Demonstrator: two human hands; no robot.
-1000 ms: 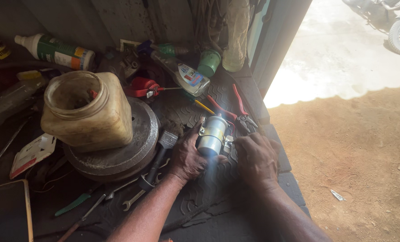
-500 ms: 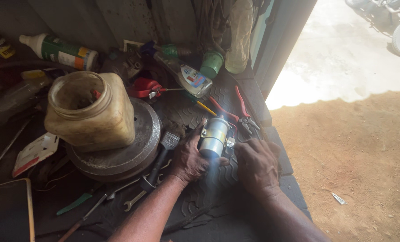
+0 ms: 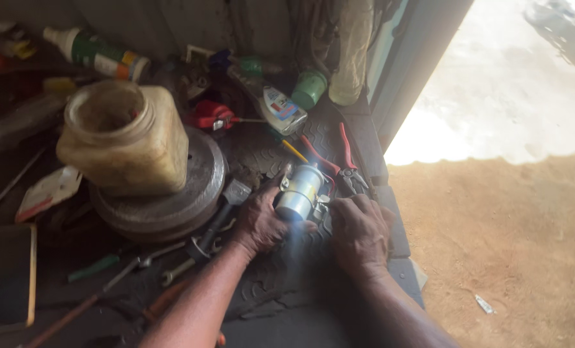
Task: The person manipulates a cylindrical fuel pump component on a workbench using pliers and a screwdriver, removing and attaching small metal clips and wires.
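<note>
A shiny silver cylindrical motor part (image 3: 298, 191) lies on a black ribbed rubber mat (image 3: 287, 270). My left hand (image 3: 260, 221) grips it from the left side. My right hand (image 3: 359, 232) rests on its right end, fingers curled over the fittings there; what the fingertips hold is hidden. Red-handled pliers (image 3: 339, 161) lie just beyond the part, close to my right hand.
A dirty plastic jar (image 3: 123, 138) stands on a round metal disc (image 3: 171, 200). A hammer (image 3: 219, 212), wrenches (image 3: 139, 264), a phone (image 3: 7, 277), bottles (image 3: 97, 51) and a green-capped bottle (image 3: 310, 87) crowd the bench. Sandy ground (image 3: 506, 245) lies to the right.
Both hands stay on the silver part with only slight shifts; the view has drifted a little.
</note>
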